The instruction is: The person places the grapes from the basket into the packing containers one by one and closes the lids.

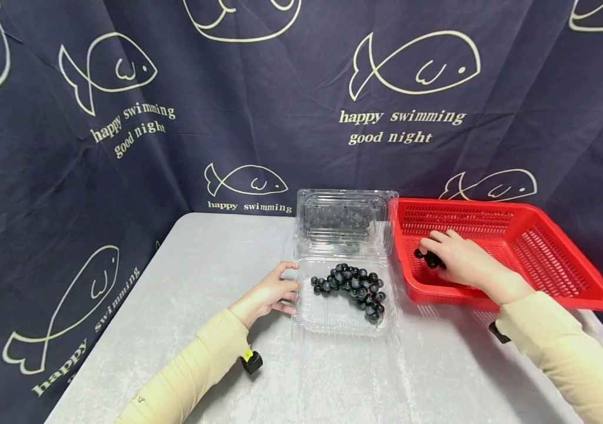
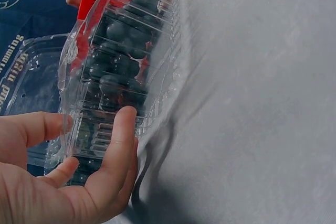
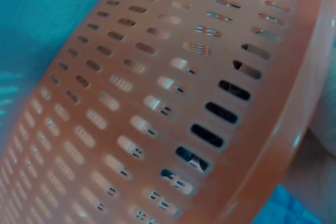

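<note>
A clear plastic clamshell container (image 1: 312, 318) lies with its lid (image 1: 344, 197) raised at the back. In its base rests a bunch of dark grapes (image 1: 357, 282), curved along the right side. My left hand (image 1: 276, 288) is at the container's left wall, fingers spread against it. The left wrist view shows these fingers (image 2: 121, 140) on the ribbed side and at the rim, with grapes behind the plastic. Inside the red basket (image 1: 561, 297), at its left part, my right hand (image 1: 460, 256) holds a small cluster of dark grapes (image 1: 431, 259), partly hidden under the fingers.
The basket stands to the right of the container, close beside it. Its slotted wall (image 3: 131, 66) fills most of the right wrist view. A grey-white table (image 1: 216, 253) carries both. Behind hangs a dark blue curtain (image 1: 312, 88) with fish drawings.
</note>
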### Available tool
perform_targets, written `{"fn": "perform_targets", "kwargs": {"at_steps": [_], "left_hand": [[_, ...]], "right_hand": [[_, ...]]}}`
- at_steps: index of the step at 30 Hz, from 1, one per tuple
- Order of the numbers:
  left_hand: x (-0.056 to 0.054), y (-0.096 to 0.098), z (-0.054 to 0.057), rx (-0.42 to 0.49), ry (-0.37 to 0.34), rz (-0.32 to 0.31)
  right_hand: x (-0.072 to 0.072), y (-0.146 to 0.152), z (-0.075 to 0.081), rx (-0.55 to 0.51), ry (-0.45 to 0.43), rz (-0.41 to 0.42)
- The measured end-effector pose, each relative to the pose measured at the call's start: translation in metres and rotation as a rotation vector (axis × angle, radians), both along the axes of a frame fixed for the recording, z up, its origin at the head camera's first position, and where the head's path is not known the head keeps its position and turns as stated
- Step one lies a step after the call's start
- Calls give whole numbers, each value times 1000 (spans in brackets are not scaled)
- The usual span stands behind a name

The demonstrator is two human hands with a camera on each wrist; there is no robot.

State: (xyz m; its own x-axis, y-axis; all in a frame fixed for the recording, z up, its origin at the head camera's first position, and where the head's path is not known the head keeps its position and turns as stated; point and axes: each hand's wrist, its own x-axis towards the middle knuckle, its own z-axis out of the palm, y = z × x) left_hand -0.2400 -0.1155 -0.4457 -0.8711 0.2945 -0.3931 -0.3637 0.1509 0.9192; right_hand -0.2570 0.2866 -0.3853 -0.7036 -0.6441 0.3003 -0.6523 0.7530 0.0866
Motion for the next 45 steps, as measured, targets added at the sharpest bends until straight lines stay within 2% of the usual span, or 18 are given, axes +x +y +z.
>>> {"fn": "perform_targets", "kwargs": {"at_steps": [8, 17, 33, 45], "left_hand": [[1, 1, 1, 6, 2, 3], [2, 1, 1, 11, 5, 6], [0, 0, 4, 6, -13, 9], [-1, 0, 5, 4, -19, 7]], "right_hand": [[6, -5, 4, -51, 60, -17], [13, -14, 13, -86, 73, -92], [22, -31, 28, -130, 155, -68], [33, -55, 40, -147, 179, -98]]}}
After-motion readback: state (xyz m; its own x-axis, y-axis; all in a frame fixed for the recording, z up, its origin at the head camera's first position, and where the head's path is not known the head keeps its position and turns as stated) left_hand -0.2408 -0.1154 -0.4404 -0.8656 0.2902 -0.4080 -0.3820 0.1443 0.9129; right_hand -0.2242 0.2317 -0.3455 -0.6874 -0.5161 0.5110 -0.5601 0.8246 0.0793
